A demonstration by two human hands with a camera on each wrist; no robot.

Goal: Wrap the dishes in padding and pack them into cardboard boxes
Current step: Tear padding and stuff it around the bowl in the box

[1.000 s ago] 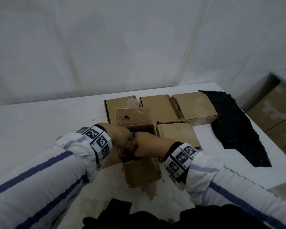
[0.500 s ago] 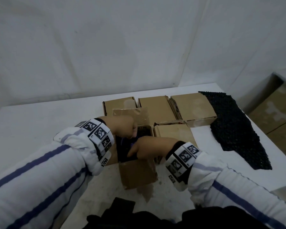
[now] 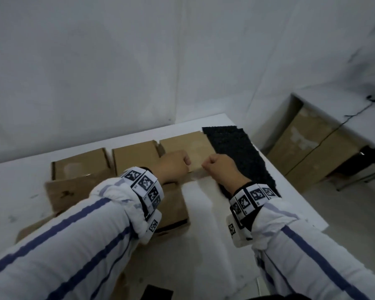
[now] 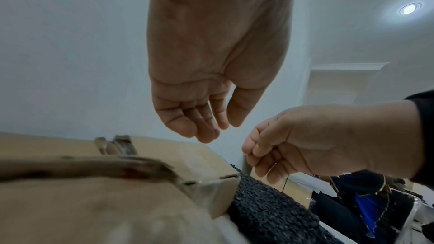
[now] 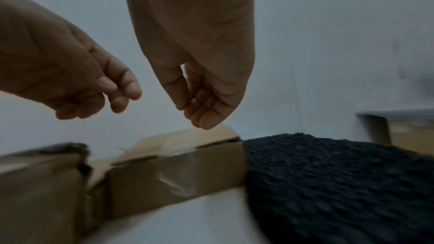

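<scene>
Both my hands hover over the closed cardboard box (image 3: 193, 144) at the far right of the row, beside the black padding sheet (image 3: 236, 152). My left hand (image 3: 182, 164) has loosely curled fingers and holds nothing; the left wrist view shows its palm (image 4: 211, 127) bare above the box top (image 4: 187, 155). My right hand (image 3: 210, 166) hangs just right of it, fingers loosely curled (image 5: 195, 114), above the box's corner (image 5: 178, 164) next to the padding (image 5: 328, 173). No dish shows in any view.
Two more closed boxes (image 3: 80, 163) (image 3: 136, 154) stand in the back row. A nearer box (image 3: 173, 204) lies under my left wrist, and a raised flap (image 3: 74, 189) shows to its left. Large cartons (image 3: 307, 144) stand on the floor beyond the white table's right edge (image 3: 290, 187).
Both hands have left the open near box, where they pressed a dark bundle down, and moved away to the far right box. The view has swung right.
</scene>
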